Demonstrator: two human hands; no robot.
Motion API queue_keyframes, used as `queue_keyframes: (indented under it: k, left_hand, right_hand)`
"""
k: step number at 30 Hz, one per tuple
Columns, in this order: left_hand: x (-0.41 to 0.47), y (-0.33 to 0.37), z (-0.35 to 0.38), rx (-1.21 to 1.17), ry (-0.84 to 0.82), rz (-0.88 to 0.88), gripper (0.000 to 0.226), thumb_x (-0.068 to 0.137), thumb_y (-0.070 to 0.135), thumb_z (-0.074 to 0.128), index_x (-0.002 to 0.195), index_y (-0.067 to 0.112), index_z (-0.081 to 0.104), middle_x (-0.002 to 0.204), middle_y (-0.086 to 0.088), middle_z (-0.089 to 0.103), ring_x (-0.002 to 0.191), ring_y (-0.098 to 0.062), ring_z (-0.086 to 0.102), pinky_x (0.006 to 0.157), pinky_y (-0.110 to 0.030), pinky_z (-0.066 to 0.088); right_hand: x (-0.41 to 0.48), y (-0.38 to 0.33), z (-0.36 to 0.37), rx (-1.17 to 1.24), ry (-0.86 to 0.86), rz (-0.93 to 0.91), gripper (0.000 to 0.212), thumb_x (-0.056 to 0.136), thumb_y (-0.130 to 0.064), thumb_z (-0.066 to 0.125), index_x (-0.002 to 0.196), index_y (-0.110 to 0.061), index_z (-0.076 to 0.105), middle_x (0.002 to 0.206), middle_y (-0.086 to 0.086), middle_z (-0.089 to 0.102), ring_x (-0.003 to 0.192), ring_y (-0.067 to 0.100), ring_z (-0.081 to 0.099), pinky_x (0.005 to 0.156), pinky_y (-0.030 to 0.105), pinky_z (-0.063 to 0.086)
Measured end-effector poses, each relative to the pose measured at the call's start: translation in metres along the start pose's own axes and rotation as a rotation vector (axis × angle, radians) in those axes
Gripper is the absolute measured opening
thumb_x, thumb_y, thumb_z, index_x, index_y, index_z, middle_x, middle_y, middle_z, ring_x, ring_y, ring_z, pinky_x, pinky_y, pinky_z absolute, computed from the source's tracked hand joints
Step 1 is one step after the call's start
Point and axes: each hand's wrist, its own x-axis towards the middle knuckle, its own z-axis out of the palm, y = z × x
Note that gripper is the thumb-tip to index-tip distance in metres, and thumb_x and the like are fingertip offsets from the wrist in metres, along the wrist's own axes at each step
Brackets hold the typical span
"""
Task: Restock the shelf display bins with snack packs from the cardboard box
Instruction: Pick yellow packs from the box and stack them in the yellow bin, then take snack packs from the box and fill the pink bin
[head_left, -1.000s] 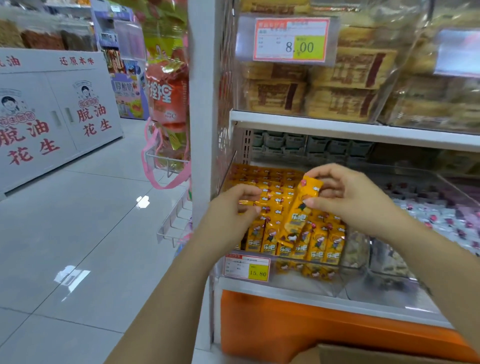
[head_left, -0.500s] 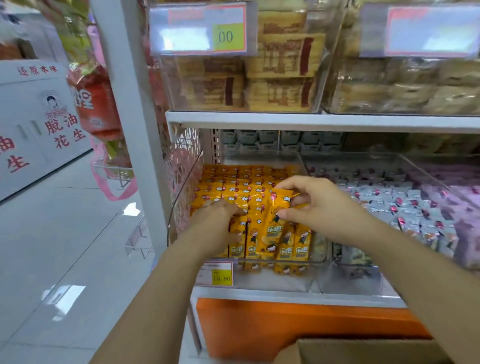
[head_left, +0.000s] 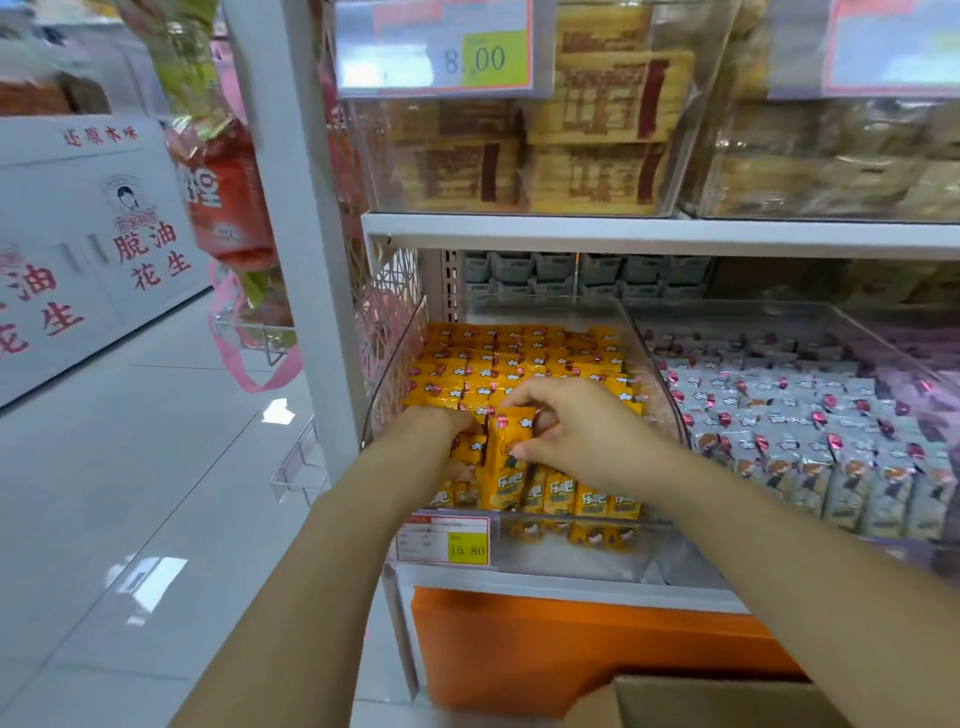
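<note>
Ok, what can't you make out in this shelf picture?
Head view:
cardboard box: cut off by the bottom edge, contents unseen.
left hand: fingertips buried among yellow packs, grip unclear.
price tag: small print too blurred; only 15.80 reads.
upper right label: washed out by glare, cut by the top edge.

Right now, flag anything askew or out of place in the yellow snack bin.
One yellow pack, pinched by the right hand, sticks up tilted above the front row, not yet seated. The left hand is among the packs beside it. Other rows in the clear bin look tidy.
</note>
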Motion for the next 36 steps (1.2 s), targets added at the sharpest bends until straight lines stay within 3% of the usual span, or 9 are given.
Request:
queue_keyframes:
  k: [2,5,10,15,19,23,27,32,36]
  left_hand:
    - [0.0,0.001,0.0,0.01,-0.009,-0.009,0.051,0.087,0.024,0.068,0.136,0.024,0.05,0.133,-0.007,0.053,0.122,-0.025,0.048,0.1,-0.033,0.041]
    - [0.003,0.003,-0.001,0.026,-0.02,-0.004,0.053,0.09,0.023,0.065,0.139,0.025,0.047,0.137,-0.006,0.051,0.125,-0.024,0.046,0.101,-0.031,0.04]
    - [0.005,0.004,0.001,0.074,-0.041,-0.004,0.057,0.091,0.025,0.063,0.144,0.025,0.04,0.142,-0.007,0.044,0.129,-0.025,0.041,0.107,-0.034,0.036]
    - [-0.001,-0.003,0.009,-0.026,0.142,0.021,0.06,0.086,0.022,0.069,0.141,0.023,0.045,0.139,-0.004,0.037,0.128,-0.024,0.038,0.105,-0.036,0.038]
    - [-0.02,0.018,0.011,-0.036,0.499,0.059,0.039,0.09,0.023,0.063,0.128,0.023,0.057,0.13,-0.002,0.048,0.117,-0.025,0.049,0.089,-0.042,0.048]
    - [-0.043,0.069,0.037,-0.327,0.758,0.245,0.022,0.086,0.02,0.06,0.107,0.018,0.066,0.108,-0.001,0.062,0.096,-0.023,0.062,0.071,-0.041,0.054]
    - [-0.06,0.121,0.088,-0.49,0.67,0.306,0.021,0.087,0.02,0.055,0.104,0.018,0.066,0.101,0.002,0.063,0.09,-0.017,0.062,0.073,-0.035,0.052]
    - [-0.063,0.174,0.165,-0.435,0.414,0.324,0.018,0.091,0.021,0.054,0.105,0.021,0.066,0.1,0.004,0.065,0.088,-0.017,0.063,0.07,-0.036,0.053]
    - [-0.06,0.202,0.227,-0.469,0.176,0.243,0.019,0.092,0.016,0.055,0.106,0.022,0.065,0.103,0.005,0.065,0.093,-0.016,0.061,0.078,-0.037,0.051]
  right_hand:
    - [0.004,0.0,0.007,-0.135,0.011,-0.016,0.036,0.086,-0.018,0.069,0.119,-0.027,0.058,0.089,-0.009,0.059,0.081,0.012,0.06,0.077,0.03,0.051]
    - [0.009,0.003,0.013,-0.244,0.033,-0.024,0.042,0.087,-0.021,0.068,0.126,-0.023,0.055,0.118,0.0,0.059,0.1,0.015,0.055,0.082,0.024,0.041]
    - [0.015,0.006,0.022,-0.484,-0.004,-0.04,0.044,0.085,-0.033,0.069,0.126,-0.027,0.055,0.12,0.0,0.052,0.113,0.019,0.044,0.089,0.031,0.038]
    - [0.001,0.004,0.012,-0.342,0.097,-0.075,0.05,0.083,-0.035,0.07,0.129,-0.029,0.054,0.123,-0.007,0.048,0.116,0.012,0.041,0.099,0.03,0.038]
    - [-0.037,0.008,0.0,-0.242,0.195,-0.179,0.029,0.086,-0.023,0.069,0.114,-0.024,0.064,0.089,-0.026,0.047,0.081,-0.004,0.045,0.074,0.007,0.036]
    - [-0.092,0.025,0.002,-0.143,0.31,-0.239,0.015,0.082,-0.011,0.07,0.095,-0.018,0.07,0.078,-0.025,0.052,0.075,0.003,0.053,0.068,0.008,0.04]
    - [-0.152,0.064,0.005,-0.113,0.335,-0.114,0.012,0.083,-0.012,0.067,0.094,-0.017,0.07,0.077,-0.013,0.059,0.072,0.008,0.052,0.066,0.011,0.04]
    - [-0.232,0.135,0.001,-0.151,0.327,0.144,0.015,0.08,-0.002,0.071,0.091,-0.012,0.071,0.076,-0.009,0.059,0.067,0.008,0.056,0.066,0.006,0.039]
    - [-0.283,0.198,-0.004,-0.069,0.263,0.396,0.016,0.085,-0.005,0.066,0.099,-0.011,0.069,0.083,-0.005,0.063,0.08,0.015,0.061,0.072,0.009,0.039]
